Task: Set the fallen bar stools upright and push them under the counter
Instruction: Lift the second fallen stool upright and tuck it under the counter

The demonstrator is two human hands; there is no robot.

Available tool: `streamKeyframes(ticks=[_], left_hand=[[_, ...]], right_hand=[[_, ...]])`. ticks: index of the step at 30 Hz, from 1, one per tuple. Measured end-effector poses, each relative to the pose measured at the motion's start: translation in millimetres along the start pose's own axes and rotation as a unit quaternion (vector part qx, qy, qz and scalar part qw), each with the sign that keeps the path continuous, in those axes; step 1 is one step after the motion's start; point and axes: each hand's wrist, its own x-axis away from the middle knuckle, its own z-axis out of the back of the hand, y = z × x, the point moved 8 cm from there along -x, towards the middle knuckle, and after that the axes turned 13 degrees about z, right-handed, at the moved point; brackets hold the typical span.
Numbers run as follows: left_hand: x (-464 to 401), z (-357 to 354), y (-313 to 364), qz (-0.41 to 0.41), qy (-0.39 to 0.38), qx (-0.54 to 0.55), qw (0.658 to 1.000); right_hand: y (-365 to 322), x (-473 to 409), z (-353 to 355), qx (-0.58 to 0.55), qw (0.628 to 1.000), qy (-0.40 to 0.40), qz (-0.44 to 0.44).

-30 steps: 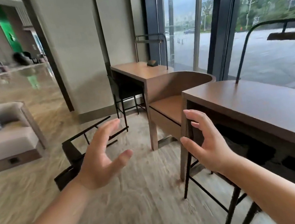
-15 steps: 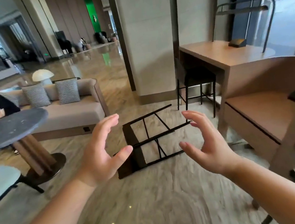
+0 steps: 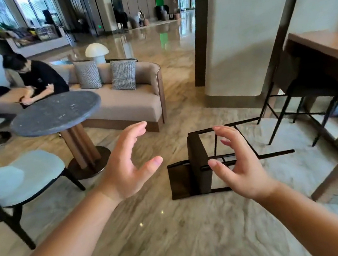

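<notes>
— Left hand [image 3: 126, 172], what is it doing?
— Raised over the marble floor [image 3: 159, 248], fingers spread and slightly bent, thumb out, gripping nothing. Far left of it stands a pale green chair [image 3: 19, 179]; behind that, a round grey table [image 3: 55, 113] on a wooden pedestal, and a beige sofa [image 3: 129, 103] with two checked cushions where two people sit.

— And moving right?
— The fallen bar stool [image 3: 199, 162] lies on its side on the floor, dark seat toward the left hand, thin black legs running off to the right. The right hand [image 3: 241, 167] hovers in front of it in the picture, fingers apart and curved, holding nothing; whether it touches the stool cannot be told.

— Farther right?
— A second bar stool [image 3: 310, 90] stands upright, tucked partly under the wooden desk [image 3: 330, 46] at the frame's right edge, beside a pale pillar [image 3: 243, 30]. The fallen stool rests well short of that desk.
</notes>
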Motion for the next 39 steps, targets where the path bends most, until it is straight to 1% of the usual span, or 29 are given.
streamKeyframes(ticks=[5,10,14,17,22,25,29,33,37,39], left_hand=[[-78,35,-67,0.000,-0.046,0.000,0.999],[-146,54,-119,-0.009,-0.046,0.022,0.999],[-197,48,-165,-0.009,-0.059,0.022,0.998],[-243,31,-198,-0.014,-0.074,0.021,0.997],[-339,-11,-254,-0.025,-0.112,0.014,0.993],[-411,-40,-286,-0.009,-0.138,0.008,0.990],[-487,-77,-306,-0.023,-0.175,0.010,0.984],[-552,-121,-317,-0.039,-0.211,0.035,0.976],[-601,-168,-326,-0.080,-0.268,0.049,0.959],[-624,-195,-338,-0.090,-0.297,0.060,0.949]], right_hand=[[36,-70,-70,0.009,0.999,-0.002,-0.038],[80,-122,-109,0.013,0.998,0.000,-0.061],[129,-152,-133,0.015,0.997,0.005,-0.072],[175,-172,-149,0.018,0.996,0.012,-0.084],[278,-211,-170,0.021,0.993,0.042,-0.106],[343,-242,-178,0.022,0.990,0.057,-0.129],[401,-275,-178,0.039,0.986,0.069,-0.147],[448,-295,-164,0.070,0.975,0.086,-0.194],[484,-301,-155,0.107,0.960,0.109,-0.233],[504,-300,-155,0.130,0.947,0.127,-0.265]])
